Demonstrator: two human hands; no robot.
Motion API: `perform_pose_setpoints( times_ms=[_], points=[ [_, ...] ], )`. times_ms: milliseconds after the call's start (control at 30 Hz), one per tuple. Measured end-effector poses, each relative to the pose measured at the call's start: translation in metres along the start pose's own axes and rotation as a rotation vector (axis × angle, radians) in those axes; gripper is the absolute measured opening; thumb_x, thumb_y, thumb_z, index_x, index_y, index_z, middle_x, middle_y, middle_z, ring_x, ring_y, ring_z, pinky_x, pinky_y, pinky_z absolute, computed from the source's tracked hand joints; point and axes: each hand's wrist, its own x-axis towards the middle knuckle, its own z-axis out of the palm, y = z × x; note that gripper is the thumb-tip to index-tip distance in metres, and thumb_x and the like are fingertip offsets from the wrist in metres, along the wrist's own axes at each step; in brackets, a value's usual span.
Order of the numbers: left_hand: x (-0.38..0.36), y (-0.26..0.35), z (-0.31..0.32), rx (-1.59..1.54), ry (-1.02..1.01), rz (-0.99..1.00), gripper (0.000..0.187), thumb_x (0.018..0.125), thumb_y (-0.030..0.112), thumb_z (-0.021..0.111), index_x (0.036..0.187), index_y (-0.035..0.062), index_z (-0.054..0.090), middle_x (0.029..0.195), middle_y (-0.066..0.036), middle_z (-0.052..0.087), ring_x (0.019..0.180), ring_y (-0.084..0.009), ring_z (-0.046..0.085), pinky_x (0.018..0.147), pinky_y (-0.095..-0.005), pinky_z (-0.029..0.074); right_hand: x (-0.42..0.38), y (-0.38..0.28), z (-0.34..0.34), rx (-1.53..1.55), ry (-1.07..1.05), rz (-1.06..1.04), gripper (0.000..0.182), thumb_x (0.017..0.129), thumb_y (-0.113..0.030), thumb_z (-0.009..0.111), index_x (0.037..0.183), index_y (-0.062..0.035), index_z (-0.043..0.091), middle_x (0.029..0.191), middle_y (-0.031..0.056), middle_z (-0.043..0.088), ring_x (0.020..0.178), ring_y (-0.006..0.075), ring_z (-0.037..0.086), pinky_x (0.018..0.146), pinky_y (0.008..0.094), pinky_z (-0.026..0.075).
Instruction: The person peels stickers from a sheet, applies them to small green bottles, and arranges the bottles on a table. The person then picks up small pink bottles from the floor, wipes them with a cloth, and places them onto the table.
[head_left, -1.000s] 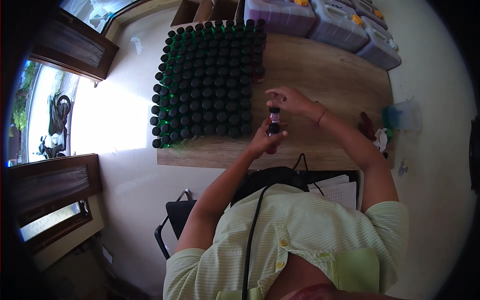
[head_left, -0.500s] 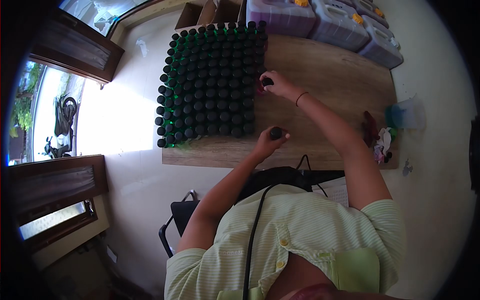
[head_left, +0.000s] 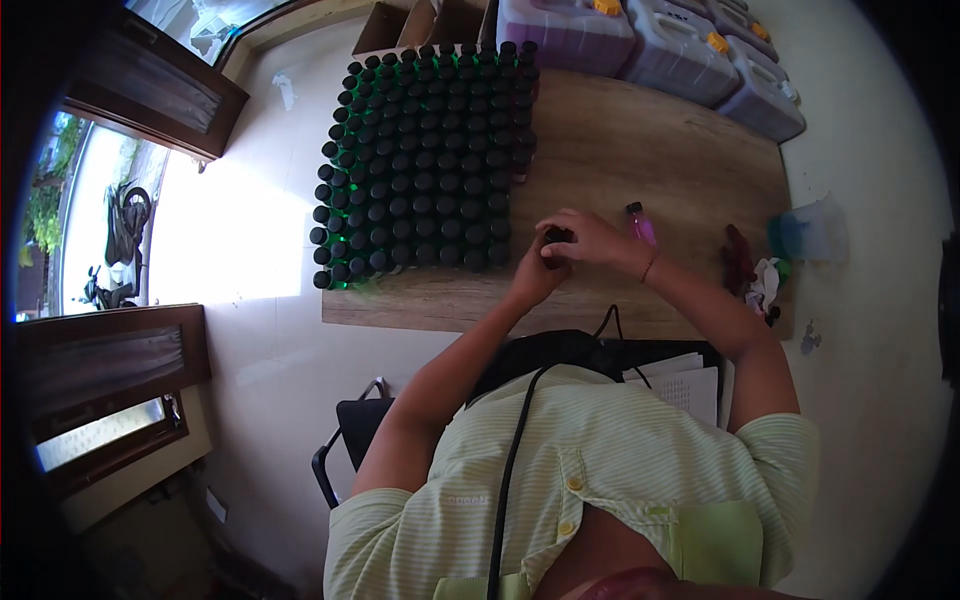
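Observation:
My left hand (head_left: 535, 276) is wrapped round a bottle with a black cap (head_left: 556, 236), held above the near part of the table. From the right, my right hand (head_left: 592, 243) closes its fingers on that cap; the bottle's body is mostly hidden by both hands. Just beyond my right wrist, a small bottle of pink liquid (head_left: 642, 226) with a black cap stands by itself. To the left is a dense block of black-capped bottles (head_left: 425, 183), in close rows, with green showing between them. A few at the block's right edge look reddish.
Large jugs of purplish liquid (head_left: 565, 40) line the table's far right. A clear bluish measuring jug (head_left: 812, 230) lies at the right edge, beside a dark red object (head_left: 738, 262) and a crumpled cloth (head_left: 765, 285). Cardboard boxes (head_left: 455, 24) stand beyond the bottles. The wooden table (head_left: 680, 140) ends close to my body.
My right hand has let go of a bottle at the block's right edge and come back to the cap in my left hand. The pink bottle, earlier behind my forearm, now shows.

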Motion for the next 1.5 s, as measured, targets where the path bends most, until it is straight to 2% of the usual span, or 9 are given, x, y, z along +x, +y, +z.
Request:
perform_pose_setpoints(
  times_ms=[233, 267, 300, 367, 467, 700, 1100, 1200, 1500],
  points=[
    [-0.008, -0.006, 0.000, 0.354, 0.041, 0.309, 0.062, 0.070, 0.019, 0.070, 0.122, 0.0008, 0.043, 0.113, -0.021, 0.052, 0.101, -0.0367, 0.053, 0.084, -0.0394, 0.044, 0.024, 0.037, -0.051, 0.020, 0.165, 0.129, 0.034, 0.075, -0.026, 0.069, 0.101, -0.0063, 0.061, 0.087, 0.0147, 0.062, 0.081, 0.0279, 0.060, 0.076, 0.0361, 0.047],
    [-0.010, -0.014, -0.005, 0.401, 0.005, 0.321, 0.060, 0.071, 0.019, 0.070, 0.122, 0.0002, 0.043, 0.116, -0.022, 0.050, 0.103, -0.0378, 0.052, 0.087, -0.0404, 0.043, 0.034, 0.044, -0.063, 0.034, 0.200, 0.169, 0.032, 0.075, -0.023, 0.069, 0.100, -0.0057, 0.060, 0.083, 0.0109, 0.061, 0.072, 0.0203, 0.059, 0.068, 0.0323, 0.047],
    [-0.016, -0.014, -0.011, 0.411, -0.078, 0.243, 0.058, 0.071, 0.017, 0.069, 0.121, 0.0016, 0.045, 0.114, -0.021, 0.051, 0.103, -0.0372, 0.052, 0.088, -0.0400, 0.043, 0.046, 0.052, -0.074, 0.051, 0.236, 0.210, 0.030, 0.076, -0.020, 0.069, 0.100, -0.0051, 0.059, 0.078, 0.0071, 0.061, 0.062, 0.0127, 0.057, 0.060, 0.0286, 0.047],
    [-0.027, -0.010, -0.020, 0.430, -0.236, 0.087, 0.053, 0.073, 0.013, 0.068, 0.121, 0.0044, 0.047, 0.109, -0.020, 0.052, 0.102, -0.0362, 0.052, 0.089, -0.0392, 0.044, 0.075, 0.068, -0.100, 0.097, 0.245, 0.290, 0.030, 0.074, -0.019, 0.070, 0.099, -0.0062, 0.060, 0.081, 0.0099, 0.062, 0.070, 0.0182, 0.060, 0.065, 0.0321, 0.049],
    [-0.019, -0.040, -0.032, 0.695, -0.342, 0.533, 0.044, 0.074, 0.012, 0.064, 0.116, 0.0081, 0.052, 0.111, -0.015, 0.052, 0.103, -0.0331, 0.053, 0.086, -0.0394, 0.047, 0.126, 0.111, -0.126, 0.013, 0.371, 0.247, 0.030, 0.073, -0.015, 0.071, 0.100, -0.0064, 0.061, 0.080, 0.0096, 0.062, 0.066, 0.0178, 0.061, 0.062, 0.0319, 0.050],
    [-0.020, -0.047, -0.040, 0.822, -0.354, 0.692, 0.034, 0.080, 0.019, 0.060, 0.114, 0.0138, 0.055, 0.112, -0.007, 0.052, 0.103, -0.0271, 0.053, 0.079, -0.0373, 0.050, 0.219, 0.146, -0.165, 0.126, 0.428, 0.485, 0.028, 0.075, -0.015, 0.069, 0.099, -0.0063, 0.061, 0.073, 0.0074, 0.064, 0.056, 0.0134, 0.059, 0.053, 0.0283, 0.048],
    [-0.020, -0.052, -0.042, 0.818, -0.357, 0.666, 0.039, 0.077, 0.019, 0.062, 0.114, 0.0143, 0.054, 0.114, -0.007, 0.052, 0.104, -0.0262, 0.053, 0.077, -0.0355, 0.052, 0.262, 0.182, -0.168, -0.150, 0.382, 0.465, 0.033, 0.076, -0.015, 0.069, 0.105, -0.0049, 0.056, 0.081, 0.0088, 0.063, 0.059, 0.0147, 0.061, 0.053, 0.0266, 0.050],
    [-0.020, -0.051, -0.042, 0.820, -0.346, 0.687, 0.040, 0.076, 0.019, 0.063, 0.114, 0.0142, 0.054, 0.114, -0.007, 0.052, 0.104, -0.0262, 0.053, 0.077, -0.0351, 0.051, 0.255, 0.171, -0.174, -0.302, 0.395, 0.399, 0.035, 0.069, -0.018, 0.072, 0.097, -0.0033, 0.058, 0.088, 0.0137, 0.066, 0.075, 0.0258, 0.065, 0.066, 0.0348, 0.053],
    [-0.021, -0.045, -0.043, 0.809, -0.339, 0.678, 0.041, 0.075, 0.018, 0.063, 0.114, 0.0134, 0.054, 0.114, -0.007, 0.052, 0.105, -0.0261, 0.053, 0.078, -0.0353, 0.052, 0.269, 0.180, -0.171, 0.101, 0.465, 0.454, 0.023, 0.078, -0.021, 0.068, 0.092, -0.0056, 0.059, 0.085, 0.0092, 0.064, 0.060, 0.0183, 0.064, 0.058, 0.0310, 0.052]
  ],
)
